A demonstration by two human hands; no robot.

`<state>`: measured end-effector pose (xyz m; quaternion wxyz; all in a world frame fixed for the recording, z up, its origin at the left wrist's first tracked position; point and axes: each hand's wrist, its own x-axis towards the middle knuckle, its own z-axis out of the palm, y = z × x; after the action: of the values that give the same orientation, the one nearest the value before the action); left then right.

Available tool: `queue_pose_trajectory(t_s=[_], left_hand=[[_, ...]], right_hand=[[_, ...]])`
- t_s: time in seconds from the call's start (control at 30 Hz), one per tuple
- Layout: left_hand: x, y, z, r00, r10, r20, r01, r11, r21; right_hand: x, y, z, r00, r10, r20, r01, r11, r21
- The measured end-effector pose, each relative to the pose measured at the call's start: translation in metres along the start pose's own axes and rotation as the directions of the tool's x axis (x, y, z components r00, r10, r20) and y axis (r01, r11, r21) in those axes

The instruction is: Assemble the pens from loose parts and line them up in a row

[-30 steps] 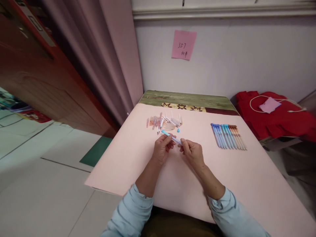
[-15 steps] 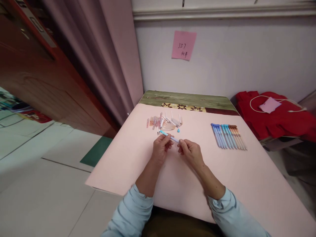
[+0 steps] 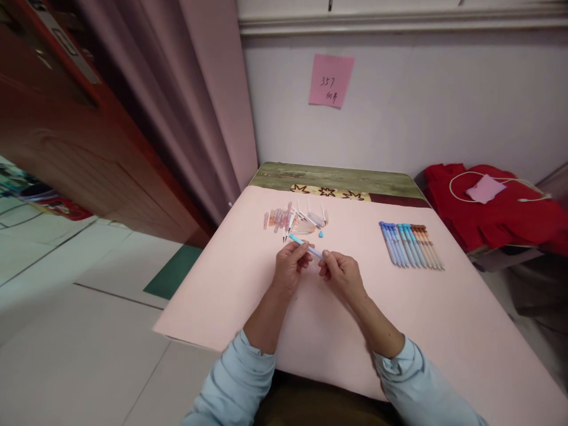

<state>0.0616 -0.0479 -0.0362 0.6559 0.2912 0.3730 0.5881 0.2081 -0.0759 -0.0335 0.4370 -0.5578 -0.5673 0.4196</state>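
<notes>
Both hands hold one light blue pen [image 3: 305,245] above the pink table cover [image 3: 399,319]. My left hand [image 3: 290,266] pinches the pen near its far end, fingers closed round the barrel. My right hand [image 3: 341,273] is closed on the near end of the same pen. Just beyond the hands lies a heap of loose pen parts [image 3: 295,219], refills and clear pinkish barrels. A small blue cap [image 3: 320,234] sits beside that heap.
A neat row of assembled blue and brown pens [image 3: 410,236] lies to the right. Red cloth with a white cable [image 3: 492,204] rests on a stand at far right. A pink sticky note [image 3: 331,80] is on the wall; curtain and wooden door stand left.
The hands and the pen have shifted slightly toward the parts heap; the right hand has slid a little closer to the left along the pen.
</notes>
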Motion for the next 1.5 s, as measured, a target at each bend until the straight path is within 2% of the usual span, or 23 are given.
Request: queue_pose_trajectory(t_s=[0.1, 0.27, 0.43, 0.7, 0.83, 0.97, 1.23, 1.5], left_hand=[[0.0, -0.001, 0.0, 1.0, 0.002, -0.019, -0.003, 1.0, -0.006], [0.001, -0.004, -0.002, 1.0, 0.005, -0.018, -0.005, 1.0, -0.008], [0.0, -0.003, -0.001, 1.0, 0.011, -0.007, -0.01, 0.999, 0.035], [0.0, -0.001, -0.001, 1.0, 0.006, -0.015, -0.005, 0.998, 0.057], [0.001, -0.002, 0.0, 0.999, 0.018, -0.044, -0.017, 1.0, 0.014], [0.002, -0.004, 0.0, 1.0, -0.02, -0.021, 0.021, 0.999, 0.028], [0.005, -0.003, -0.002, 0.99, 0.005, -0.139, -0.018, 0.996, -0.091], [0.004, -0.002, -0.005, 0.995, -0.018, -0.098, 0.007, 0.994, -0.108]], right_hand=[[0.002, 0.003, 0.002, 1.0, 0.016, -0.006, -0.015, 0.999, 0.028], [0.001, 0.001, 0.002, 0.992, -0.053, -0.114, 0.048, 0.998, -0.048], [-0.001, -0.003, -0.001, 0.999, -0.004, -0.044, 0.003, 1.0, -0.03], [-0.001, -0.002, 0.001, 0.998, -0.006, 0.062, 0.011, 0.997, -0.072], [0.0, 0.001, 0.003, 0.999, -0.012, 0.044, 0.014, 0.999, -0.05], [0.0, 0.004, 0.004, 1.0, -0.029, 0.0, 0.029, 0.993, -0.113], [0.0, 0.01, 0.004, 0.998, -0.046, -0.038, 0.037, 0.978, -0.205], [0.0, 0.01, 0.008, 0.998, 0.036, 0.051, -0.036, 0.999, -0.009]])
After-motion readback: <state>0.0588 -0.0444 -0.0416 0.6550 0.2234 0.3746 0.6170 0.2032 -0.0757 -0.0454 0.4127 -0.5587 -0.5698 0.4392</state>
